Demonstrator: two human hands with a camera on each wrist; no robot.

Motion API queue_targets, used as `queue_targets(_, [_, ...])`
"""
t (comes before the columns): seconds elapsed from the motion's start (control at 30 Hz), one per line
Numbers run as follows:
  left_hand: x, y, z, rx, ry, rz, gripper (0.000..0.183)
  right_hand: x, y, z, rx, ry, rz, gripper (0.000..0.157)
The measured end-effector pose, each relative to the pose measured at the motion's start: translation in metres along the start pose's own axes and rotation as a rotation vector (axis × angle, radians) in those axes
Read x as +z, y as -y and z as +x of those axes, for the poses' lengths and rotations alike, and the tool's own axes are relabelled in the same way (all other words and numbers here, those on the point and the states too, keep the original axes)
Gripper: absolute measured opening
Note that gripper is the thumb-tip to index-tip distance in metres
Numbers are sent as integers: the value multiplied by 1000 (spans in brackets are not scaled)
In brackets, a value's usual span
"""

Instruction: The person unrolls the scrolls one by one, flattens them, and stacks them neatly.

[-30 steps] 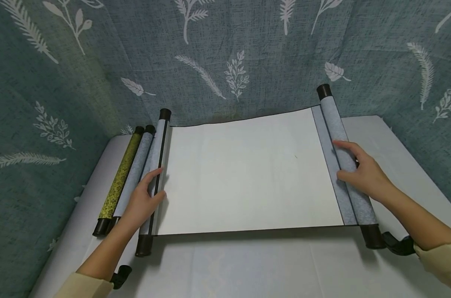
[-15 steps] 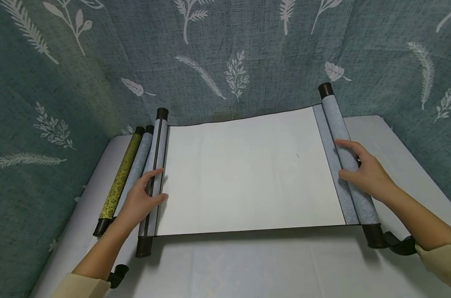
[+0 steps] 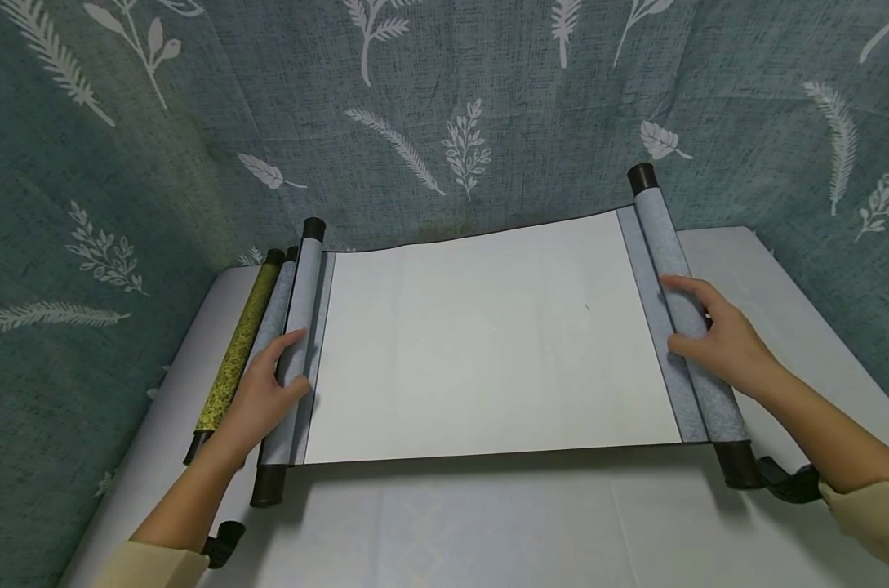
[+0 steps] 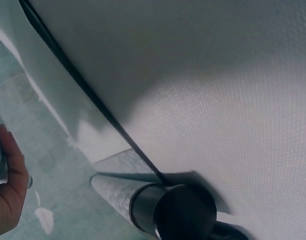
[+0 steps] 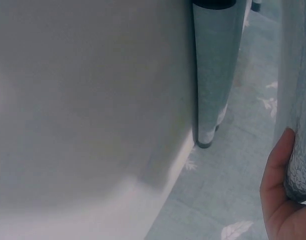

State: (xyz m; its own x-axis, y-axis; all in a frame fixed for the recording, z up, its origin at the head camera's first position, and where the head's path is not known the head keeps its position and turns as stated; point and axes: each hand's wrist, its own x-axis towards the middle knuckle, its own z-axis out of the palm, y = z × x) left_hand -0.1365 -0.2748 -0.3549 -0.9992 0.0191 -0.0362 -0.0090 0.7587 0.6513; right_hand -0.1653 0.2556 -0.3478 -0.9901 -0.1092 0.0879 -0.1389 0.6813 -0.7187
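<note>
A hanging scroll with blank white paper lies unrolled across the table. Its left roller, wrapped in mottled grey with black end caps, is gripped by my left hand, thumb and fingers spread around it. My right hand holds the right roller the same way, beside a grey border strip. The left wrist view has my fingers curled on a grey roll at the left edge. In the right wrist view, fingers and thumb curve round the roll at the right edge.
Left of the scroll lie a yellow-green patterned rolled scroll and another grey roll, partly hidden by my left hand. White cloth covers the table. A teal leaf-print curtain hangs behind and at the sides.
My left hand has moved left, turning the left roller; its black stripe is out of sight and a grey border strip shows beside it. The right hand and roller shifted slightly right, then stayed.
</note>
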Motion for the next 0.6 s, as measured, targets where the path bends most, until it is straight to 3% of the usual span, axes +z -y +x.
queue_targets(0.17, [-1, 1, 1, -28, 8, 4, 70, 0, 1, 0, 0, -1, -4, 76])
queue_targets(0.4, [-4, 6, 7, 43, -28, 8, 68, 2, 2, 3, -17, -8, 8, 75])
queue_targets(0.6, [-5, 13, 12, 51, -49, 6, 65, 7, 0, 10, -40, 6, 36, 73])
